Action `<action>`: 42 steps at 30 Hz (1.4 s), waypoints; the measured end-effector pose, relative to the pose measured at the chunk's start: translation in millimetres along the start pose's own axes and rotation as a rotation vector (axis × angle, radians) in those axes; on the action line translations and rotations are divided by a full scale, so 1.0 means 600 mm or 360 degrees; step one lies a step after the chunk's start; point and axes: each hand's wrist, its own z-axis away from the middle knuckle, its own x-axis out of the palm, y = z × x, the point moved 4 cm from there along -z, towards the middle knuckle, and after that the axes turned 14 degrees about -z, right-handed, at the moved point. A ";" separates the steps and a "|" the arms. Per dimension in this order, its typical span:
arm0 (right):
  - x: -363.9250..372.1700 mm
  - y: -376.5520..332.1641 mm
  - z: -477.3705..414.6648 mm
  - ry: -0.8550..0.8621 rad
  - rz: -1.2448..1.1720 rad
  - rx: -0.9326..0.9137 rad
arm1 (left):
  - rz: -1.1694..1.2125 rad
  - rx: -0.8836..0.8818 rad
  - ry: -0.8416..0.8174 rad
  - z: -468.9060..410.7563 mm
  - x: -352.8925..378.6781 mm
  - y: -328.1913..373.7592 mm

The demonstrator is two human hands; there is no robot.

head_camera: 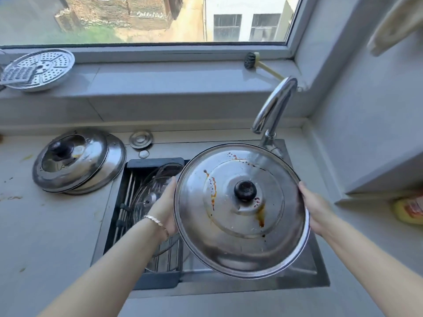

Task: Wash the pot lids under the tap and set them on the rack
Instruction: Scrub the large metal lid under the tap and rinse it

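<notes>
Both hands hold one large steel lid (229,243) by its rim: the left hand (164,202) clasps the left edge and the right hand (313,209) the right edge, each with its thumb at the rim and its fingers hidden behind the metal. The lid is tilted, dome and black knob (245,190) facing up, streaked with orange-brown stains. It hangs over the sink (304,268) just below the tap (274,106), and a pale streak runs from the spout to the lid's upper edge. A bracelet (158,223) circles the left wrist. Under the left hand, a black-framed rack (155,162) fills the left part of the sink, with a glass lid (146,200) lying in it. Two stacked steel lids (75,161) rest on the counter to the left, and a perforated steamer plate (39,69) sits on the windowsill
</notes>
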 end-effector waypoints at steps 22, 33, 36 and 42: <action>0.133 -0.077 -0.177 0.0124 0.1019 -0.0202 | -0.0440 0.0165 0.1118 -0.053 0.007 0.059; 0.111 -0.069 -0.182 0.0159 0.1093 -0.0267 | -0.0477 0.0176 0.1060 -0.050 0.033 0.058; 0.107 -0.071 -0.177 0.0108 0.1099 -0.0235 | -0.0478 0.0173 0.1064 -0.043 0.041 0.062; 0.157 -0.085 -0.064 0.0138 0.1383 -0.0807 | -0.0641 0.0210 0.1131 -0.035 0.055 0.067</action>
